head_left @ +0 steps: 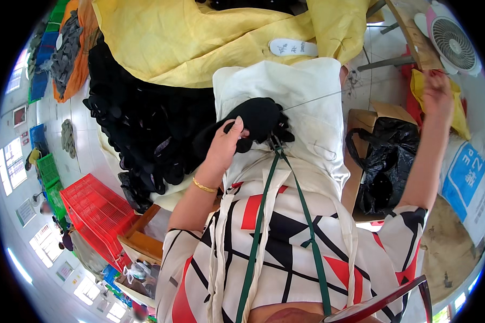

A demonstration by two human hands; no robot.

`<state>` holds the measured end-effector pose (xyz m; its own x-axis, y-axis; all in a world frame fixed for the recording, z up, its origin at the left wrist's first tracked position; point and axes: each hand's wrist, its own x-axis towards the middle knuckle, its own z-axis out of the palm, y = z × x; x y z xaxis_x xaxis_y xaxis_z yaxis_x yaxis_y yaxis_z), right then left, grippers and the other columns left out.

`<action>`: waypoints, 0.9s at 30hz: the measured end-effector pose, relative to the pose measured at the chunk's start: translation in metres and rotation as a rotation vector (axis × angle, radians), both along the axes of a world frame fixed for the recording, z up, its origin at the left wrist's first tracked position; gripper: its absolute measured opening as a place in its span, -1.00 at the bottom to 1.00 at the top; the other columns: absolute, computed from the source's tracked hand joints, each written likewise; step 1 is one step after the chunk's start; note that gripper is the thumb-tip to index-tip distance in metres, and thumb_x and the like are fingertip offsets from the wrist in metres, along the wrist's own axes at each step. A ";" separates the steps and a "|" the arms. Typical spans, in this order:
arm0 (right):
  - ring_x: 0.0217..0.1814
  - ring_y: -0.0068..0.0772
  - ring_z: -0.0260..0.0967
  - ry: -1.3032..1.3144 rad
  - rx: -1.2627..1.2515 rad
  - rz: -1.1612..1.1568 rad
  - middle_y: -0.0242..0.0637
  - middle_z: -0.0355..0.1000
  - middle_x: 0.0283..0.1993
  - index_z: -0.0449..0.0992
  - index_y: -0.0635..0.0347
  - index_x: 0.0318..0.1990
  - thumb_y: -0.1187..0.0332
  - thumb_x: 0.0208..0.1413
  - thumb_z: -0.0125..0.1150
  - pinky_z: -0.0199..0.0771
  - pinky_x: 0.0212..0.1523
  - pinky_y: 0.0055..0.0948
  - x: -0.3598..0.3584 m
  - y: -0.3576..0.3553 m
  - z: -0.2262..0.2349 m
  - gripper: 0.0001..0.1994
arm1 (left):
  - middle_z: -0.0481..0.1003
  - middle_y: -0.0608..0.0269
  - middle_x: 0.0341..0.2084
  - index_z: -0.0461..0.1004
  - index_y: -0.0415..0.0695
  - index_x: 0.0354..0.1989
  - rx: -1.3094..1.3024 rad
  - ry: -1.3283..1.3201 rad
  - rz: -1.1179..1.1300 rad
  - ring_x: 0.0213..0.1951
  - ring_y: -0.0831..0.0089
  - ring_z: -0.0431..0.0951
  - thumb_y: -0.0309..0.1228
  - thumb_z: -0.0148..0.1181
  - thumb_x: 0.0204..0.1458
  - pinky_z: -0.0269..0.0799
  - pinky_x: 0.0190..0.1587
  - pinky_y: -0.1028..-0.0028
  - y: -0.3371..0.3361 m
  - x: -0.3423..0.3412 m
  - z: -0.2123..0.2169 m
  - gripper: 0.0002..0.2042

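My left hand point(229, 141) is closed on a black fabric piece point(261, 119), soft and rounded, above the white cloth point(312, 129) over my lap. From that piece a thin dark thread point(312, 99) runs taut up to the right. At its far end is my right hand point(437, 94), raised with the arm stretched out and its fingers pinched together; whether a needle is in them is too small to tell. A small metal tool point(275, 143) hangs on a green cord point(269, 185) just below the black piece.
Left of my lap lies a large heap of black fabric pieces point(156, 129). Beyond is a yellow cloth point(199, 40) with a white sole-shaped piece point(292, 47). A cardboard box point(355, 129) with a black plastic bag point(388, 156), a fan point(452, 43) and a red crate point(99, 215) stand around me.
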<state>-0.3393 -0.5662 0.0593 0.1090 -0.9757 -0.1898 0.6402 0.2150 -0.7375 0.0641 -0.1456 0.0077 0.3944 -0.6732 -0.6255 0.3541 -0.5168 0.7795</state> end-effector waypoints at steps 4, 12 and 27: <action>-0.46 -0.37 0.25 0.234 -0.118 -0.466 -0.32 0.30 -0.50 0.42 0.36 -0.31 0.49 0.30 0.05 0.40 0.27 0.11 -0.108 -0.028 0.014 -0.87 | 0.52 0.27 -0.40 0.51 -0.25 -0.15 0.013 -0.181 -0.190 -0.28 0.56 0.45 0.07 0.11 0.24 0.35 -0.15 0.52 -0.022 0.022 0.015 -0.50; -0.43 -0.47 0.32 0.829 -0.305 -1.029 -0.35 0.38 -0.52 0.43 0.30 -0.51 0.45 0.11 0.14 0.33 -0.39 -0.49 -0.232 0.035 0.007 -0.83 | 0.49 0.19 -0.55 0.51 -0.25 -0.29 -0.066 -0.529 -0.619 -0.44 0.44 0.45 0.01 0.07 0.26 0.39 -0.29 0.43 -0.076 0.038 0.030 -0.53; -0.16 -0.59 0.43 0.980 -0.187 0.507 -0.43 0.45 -0.22 0.51 0.23 -0.01 0.49 0.25 0.16 0.43 -0.09 -0.56 0.042 0.191 -0.072 -0.81 | 0.46 0.05 -0.53 0.49 -0.24 -0.31 -0.433 -0.961 -0.903 -0.42 0.14 0.47 -0.06 0.14 0.23 0.39 -0.27 0.29 -0.072 -0.034 -0.006 -0.60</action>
<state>-0.2970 -0.3748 -0.0127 0.3863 -0.8830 -0.2666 -0.3653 0.1189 -0.9233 0.0298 -0.2177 0.0013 -0.1242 -0.9915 -0.0377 -0.7307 0.0657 0.6796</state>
